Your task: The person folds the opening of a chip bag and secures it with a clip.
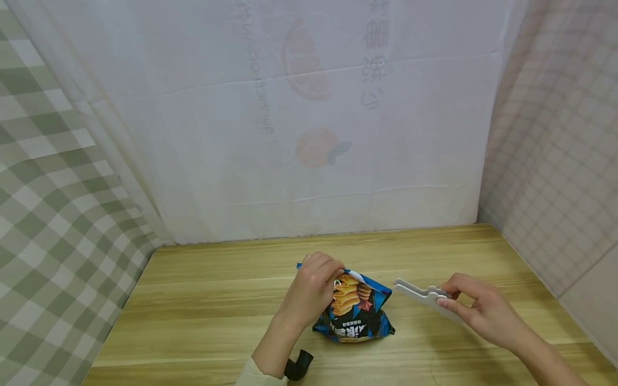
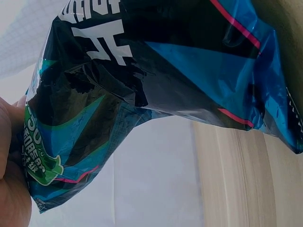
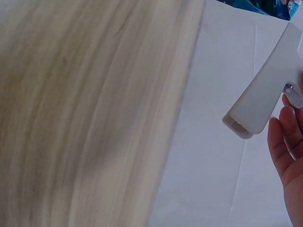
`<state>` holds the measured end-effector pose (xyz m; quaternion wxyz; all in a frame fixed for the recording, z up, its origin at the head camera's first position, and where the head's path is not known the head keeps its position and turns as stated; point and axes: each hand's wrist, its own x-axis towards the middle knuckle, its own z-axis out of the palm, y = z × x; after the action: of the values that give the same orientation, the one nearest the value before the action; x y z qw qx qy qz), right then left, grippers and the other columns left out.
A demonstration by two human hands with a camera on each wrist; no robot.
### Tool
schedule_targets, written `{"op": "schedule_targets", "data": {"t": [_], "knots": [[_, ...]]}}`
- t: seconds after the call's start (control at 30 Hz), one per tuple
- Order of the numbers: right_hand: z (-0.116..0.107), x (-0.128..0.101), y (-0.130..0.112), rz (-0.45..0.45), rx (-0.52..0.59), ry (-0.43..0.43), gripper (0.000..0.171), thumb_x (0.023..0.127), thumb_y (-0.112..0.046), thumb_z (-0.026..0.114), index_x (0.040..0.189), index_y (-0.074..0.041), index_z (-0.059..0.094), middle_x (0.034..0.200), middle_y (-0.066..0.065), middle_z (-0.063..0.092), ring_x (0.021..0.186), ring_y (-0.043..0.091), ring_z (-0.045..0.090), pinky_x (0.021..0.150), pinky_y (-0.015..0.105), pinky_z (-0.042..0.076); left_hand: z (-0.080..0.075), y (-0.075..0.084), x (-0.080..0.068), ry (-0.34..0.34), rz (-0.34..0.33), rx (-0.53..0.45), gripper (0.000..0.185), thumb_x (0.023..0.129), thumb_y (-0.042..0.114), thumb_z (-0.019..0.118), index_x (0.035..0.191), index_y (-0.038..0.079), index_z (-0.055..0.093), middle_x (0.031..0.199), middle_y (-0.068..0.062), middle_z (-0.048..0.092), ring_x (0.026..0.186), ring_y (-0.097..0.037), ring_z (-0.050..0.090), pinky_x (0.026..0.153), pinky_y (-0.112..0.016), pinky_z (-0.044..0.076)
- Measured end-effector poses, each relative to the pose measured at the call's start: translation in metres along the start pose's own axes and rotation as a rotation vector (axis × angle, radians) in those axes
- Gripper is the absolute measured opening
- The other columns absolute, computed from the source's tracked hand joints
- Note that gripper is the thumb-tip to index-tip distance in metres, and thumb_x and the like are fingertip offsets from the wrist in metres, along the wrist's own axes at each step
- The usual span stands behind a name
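Observation:
A blue and black snack bag [image 1: 354, 316] with pictures of chips on it stands on the table. My left hand [image 1: 316, 284] grips the top edge of this bag near its left corner. In the left wrist view the crumpled bag front [image 2: 109, 85] fills much of the frame, with some fingers [image 2: 12, 156] at the left side. To the right of the bag, my right hand [image 1: 478, 305] pinches a white bag clip [image 1: 422, 295] by its handles, its long jaws pointing left at the bag without touching it. The right wrist view shows the clip's metal spring [image 3: 292, 96].
Under the bag is a wood-grain table [image 1: 207, 305]. A black strap-like piece [image 1: 299, 365] shows by the left wrist. White printed cloth [image 1: 217, 161] closes off the back, with checked cloth [image 1: 53, 177] at the left and a lighter checked sheet [image 1: 555, 134] at the right.

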<state>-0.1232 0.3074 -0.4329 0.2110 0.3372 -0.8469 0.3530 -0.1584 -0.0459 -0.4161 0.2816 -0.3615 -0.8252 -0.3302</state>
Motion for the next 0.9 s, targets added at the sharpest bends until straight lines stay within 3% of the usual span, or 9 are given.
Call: {"op": "schedule_targets", "data": {"t": [0.17, 0.63, 0.9], "knots": [[-0.001, 0.005, -0.005, -0.017, -0.004, -0.032, 0.060, 0.065, 0.016, 0.087, 0.097, -0.031, 0.068, 0.089, -0.023, 0.062, 0.076, -0.002, 0.056, 0.064, 0.014, 0.047, 0.000, 0.000, 0.000, 0.001, 0.001, -0.002, 0.010, 0.096, -0.002, 0.074, 0.095, 0.007, 0.075, 0.089, 0.001, 0.070, 0.086, -0.014, 0.063, 0.079, -0.027, 0.048], [0.009, 0.012, -0.010, -0.018, -0.006, -0.031, 0.059, 0.066, 0.016, 0.087, 0.096, -0.031, 0.069, 0.088, -0.023, 0.062, 0.074, -0.002, 0.057, 0.063, 0.013, 0.048, -0.001, 0.000, 0.000, 0.001, 0.003, 0.011, 0.009, 0.095, -0.002, 0.075, 0.094, 0.007, 0.076, 0.089, 0.001, 0.071, 0.086, -0.014, 0.064, 0.080, -0.028, 0.050], [0.014, 0.013, -0.010, -0.004, 0.020, -0.030, 0.057, 0.068, 0.015, 0.086, 0.096, -0.032, 0.068, 0.089, -0.023, 0.062, 0.074, -0.002, 0.057, 0.053, 0.012, 0.045, -0.001, 0.001, 0.001, 0.000, 0.007, 0.008, 0.010, 0.094, -0.003, 0.075, 0.094, 0.007, 0.076, 0.088, 0.001, 0.071, 0.086, -0.014, 0.064, 0.080, -0.028, 0.051]]}}
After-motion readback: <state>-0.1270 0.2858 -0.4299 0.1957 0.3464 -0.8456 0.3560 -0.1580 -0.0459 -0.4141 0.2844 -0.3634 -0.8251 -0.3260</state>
